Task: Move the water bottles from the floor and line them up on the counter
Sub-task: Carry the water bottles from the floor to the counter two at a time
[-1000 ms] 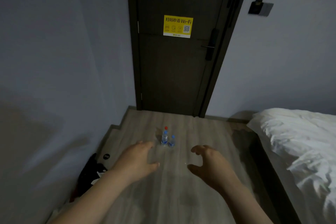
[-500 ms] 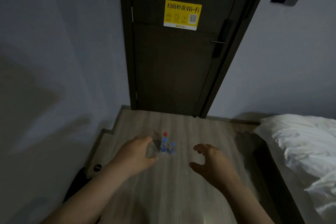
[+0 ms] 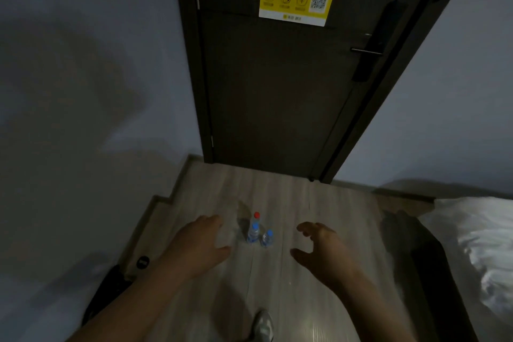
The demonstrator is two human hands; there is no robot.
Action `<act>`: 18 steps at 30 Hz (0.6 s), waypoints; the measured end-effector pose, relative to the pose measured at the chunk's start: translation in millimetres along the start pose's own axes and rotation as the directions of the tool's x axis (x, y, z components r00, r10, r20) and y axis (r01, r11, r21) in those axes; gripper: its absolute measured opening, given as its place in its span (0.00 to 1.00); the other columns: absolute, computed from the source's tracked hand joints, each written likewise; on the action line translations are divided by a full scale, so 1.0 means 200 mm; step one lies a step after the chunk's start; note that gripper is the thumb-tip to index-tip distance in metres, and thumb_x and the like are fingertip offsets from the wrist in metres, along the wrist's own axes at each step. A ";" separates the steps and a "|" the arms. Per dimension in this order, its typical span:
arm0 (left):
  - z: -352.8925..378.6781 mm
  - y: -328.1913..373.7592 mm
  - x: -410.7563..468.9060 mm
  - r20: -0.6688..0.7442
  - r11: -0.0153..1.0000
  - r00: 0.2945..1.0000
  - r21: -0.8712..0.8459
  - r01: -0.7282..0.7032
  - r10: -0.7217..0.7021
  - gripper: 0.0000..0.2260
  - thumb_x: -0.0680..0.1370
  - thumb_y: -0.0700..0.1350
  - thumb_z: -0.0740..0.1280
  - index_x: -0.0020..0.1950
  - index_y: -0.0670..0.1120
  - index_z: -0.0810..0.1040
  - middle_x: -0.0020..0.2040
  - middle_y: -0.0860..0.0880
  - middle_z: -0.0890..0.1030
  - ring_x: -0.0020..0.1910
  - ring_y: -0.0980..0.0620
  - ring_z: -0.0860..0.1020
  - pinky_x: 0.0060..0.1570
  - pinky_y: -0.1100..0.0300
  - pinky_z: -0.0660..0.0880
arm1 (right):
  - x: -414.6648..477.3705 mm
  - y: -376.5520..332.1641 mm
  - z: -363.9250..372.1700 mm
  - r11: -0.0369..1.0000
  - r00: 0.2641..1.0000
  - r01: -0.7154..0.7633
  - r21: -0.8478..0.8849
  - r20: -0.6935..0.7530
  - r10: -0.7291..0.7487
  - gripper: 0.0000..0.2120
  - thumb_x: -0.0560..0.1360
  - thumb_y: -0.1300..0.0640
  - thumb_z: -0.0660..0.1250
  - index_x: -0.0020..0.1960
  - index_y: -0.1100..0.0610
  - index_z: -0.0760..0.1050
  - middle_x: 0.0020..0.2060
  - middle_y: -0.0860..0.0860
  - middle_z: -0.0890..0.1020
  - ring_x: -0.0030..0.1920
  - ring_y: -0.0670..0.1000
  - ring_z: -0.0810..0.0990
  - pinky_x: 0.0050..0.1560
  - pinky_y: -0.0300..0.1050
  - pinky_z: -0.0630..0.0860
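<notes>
Together: clear water bottles [image 3: 259, 234], red, blue caps [image 3: 256, 214]; left hand [image 3: 200, 248], right hand [image 3: 324, 254] fingers [image 3: 307, 228] slack.

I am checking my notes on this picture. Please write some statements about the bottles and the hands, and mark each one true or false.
1. The left hand and the right hand are both open. True.
2. Three water bottles stand upright on the floor. True.
3. The left hand grips a bottle. False: it holds nothing.
4. All the bottles have blue caps. False: the farthest one has a red cap.
</notes>
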State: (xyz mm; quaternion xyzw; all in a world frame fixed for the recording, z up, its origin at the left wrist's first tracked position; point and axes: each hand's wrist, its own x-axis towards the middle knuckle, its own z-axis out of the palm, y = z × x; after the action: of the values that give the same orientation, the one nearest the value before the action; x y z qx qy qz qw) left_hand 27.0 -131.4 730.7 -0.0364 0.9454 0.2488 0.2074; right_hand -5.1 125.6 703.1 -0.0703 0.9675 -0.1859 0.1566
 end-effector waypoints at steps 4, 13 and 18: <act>0.02 0.04 0.26 -0.002 0.998 0.998 -0.001 0.059 -0.059 0.24 0.77 0.56 0.65 0.70 0.49 0.66 0.64 0.49 0.72 0.61 0.53 0.73 0.60 0.60 0.70 | 0.30 0.09 -0.01 1.000 0.999 0.014 -0.011 0.035 -0.014 0.25 0.73 0.45 0.70 0.68 0.45 0.68 0.61 0.44 0.76 0.54 0.43 0.76 0.51 0.33 0.72; 0.24 -0.12 0.75 0.055 0.990 0.989 -0.028 0.136 -0.134 0.23 0.77 0.54 0.66 0.68 0.47 0.68 0.64 0.48 0.72 0.62 0.51 0.73 0.61 0.58 0.71 | 0.76 0.27 0.30 0.997 0.997 -0.010 0.072 0.079 0.004 0.26 0.72 0.45 0.71 0.68 0.48 0.70 0.61 0.46 0.77 0.53 0.43 0.77 0.52 0.32 0.70; 0.51 -0.35 1.02 0.087 0.990 0.986 0.012 0.140 -0.141 0.23 0.76 0.55 0.65 0.67 0.47 0.68 0.64 0.48 0.72 0.61 0.50 0.74 0.59 0.59 0.71 | 0.98 0.40 0.63 0.997 0.997 -0.031 0.069 0.072 0.026 0.26 0.72 0.46 0.71 0.68 0.47 0.69 0.59 0.45 0.78 0.42 0.40 0.73 0.41 0.28 0.65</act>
State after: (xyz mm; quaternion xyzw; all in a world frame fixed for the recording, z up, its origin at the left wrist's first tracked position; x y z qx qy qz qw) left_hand -108.9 -135.9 534.3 -0.0915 0.9312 0.2321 0.2657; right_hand -153.8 118.5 507.6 -0.0576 0.9551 -0.2149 0.1958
